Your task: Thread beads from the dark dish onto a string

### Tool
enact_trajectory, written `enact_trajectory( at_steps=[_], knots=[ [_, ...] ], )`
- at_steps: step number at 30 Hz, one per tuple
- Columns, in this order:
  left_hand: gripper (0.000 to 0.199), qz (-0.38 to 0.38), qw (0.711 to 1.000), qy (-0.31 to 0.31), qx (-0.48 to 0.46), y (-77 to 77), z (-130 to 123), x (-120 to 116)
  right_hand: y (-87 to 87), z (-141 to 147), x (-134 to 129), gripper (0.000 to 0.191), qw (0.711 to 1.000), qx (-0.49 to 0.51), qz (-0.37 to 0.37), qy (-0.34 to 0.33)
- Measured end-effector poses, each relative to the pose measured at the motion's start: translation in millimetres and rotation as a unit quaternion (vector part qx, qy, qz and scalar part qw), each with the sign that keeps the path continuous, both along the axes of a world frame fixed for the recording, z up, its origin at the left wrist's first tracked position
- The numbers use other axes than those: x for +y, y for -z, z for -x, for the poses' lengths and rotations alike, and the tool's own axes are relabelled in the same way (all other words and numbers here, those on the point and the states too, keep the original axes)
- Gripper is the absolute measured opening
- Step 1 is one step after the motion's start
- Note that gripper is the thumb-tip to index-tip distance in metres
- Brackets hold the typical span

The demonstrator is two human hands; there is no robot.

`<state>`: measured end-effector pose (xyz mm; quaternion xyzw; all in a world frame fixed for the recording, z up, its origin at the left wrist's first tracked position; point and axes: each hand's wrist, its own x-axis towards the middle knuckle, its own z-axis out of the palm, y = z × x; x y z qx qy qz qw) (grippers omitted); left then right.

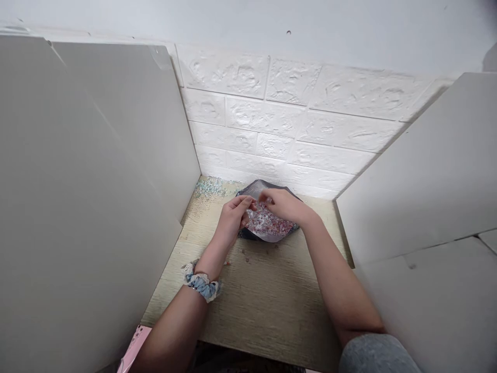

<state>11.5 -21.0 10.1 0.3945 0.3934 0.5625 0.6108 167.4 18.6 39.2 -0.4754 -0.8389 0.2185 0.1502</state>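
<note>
Pink and clear small beads (269,221) lie in a heap on a dark-edged, pouch-like holder (259,187) with a pale inner surface, against the back wall. My left hand (236,211) is over its left side, thumb and forefinger pinched together. Just to the right, my right hand (282,203) hangs over the beads with its fingers curled in a pinch. The two sets of fingertips are close together but apart. Whatever is between them is too small to make out. A blue and white scrunchie (202,282) circles my left wrist.
Loose blue-green beads (213,187) are scattered in the table's back left corner. The wooden table (267,300) is boxed in by a left panel (97,181), a right panel (419,181) and a white brick-pattern wall (267,116). A pink item (135,344) shows at the lower left.
</note>
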Motion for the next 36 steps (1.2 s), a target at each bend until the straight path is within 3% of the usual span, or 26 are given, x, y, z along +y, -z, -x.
enact_trajectory(
  at_steps=[3, 6, 15, 22, 24, 29, 36],
  knots=[
    [0.031, 0.008, 1.000, -0.007, -0.011, -1.5, 0, -1, 17.2, 1, 8, 0.021, 0.985, -0.134, 0.102, 0.039],
    [0.032, 0.001, 1.000, -0.027, -0.003, -4.7, 0, -3, 31.0, 5, 14, 0.014, 0.974, -0.171, 0.139, 0.046],
    [0.027, -0.023, 0.998, -0.046, -0.026, -6.0, 0, -4, 34.2, 14, 11, 0.022, 0.980, -0.149, 0.113, 0.061],
    [0.026, -0.007, 0.998, -0.051, -0.042, -3.4, 1, -2, 28.4, 22, 6, 0.019, 0.966, -0.231, 0.102, 0.050],
    [0.025, 0.003, 0.997, -0.057, -0.043, -3.2, 1, -1, 30.2, 23, 7, 0.016, 0.967, -0.232, 0.098, 0.041],
    [0.022, 0.010, 0.997, -0.065, -0.031, -4.4, 1, -2, 40.0, 22, 15, 0.028, 0.972, -0.215, 0.092, -0.005],
    [0.021, 0.009, 0.998, -0.063, -0.023, -4.9, 1, -2, 50.2, 26, 20, 0.024, 0.973, -0.215, 0.080, -0.039]
  ],
)
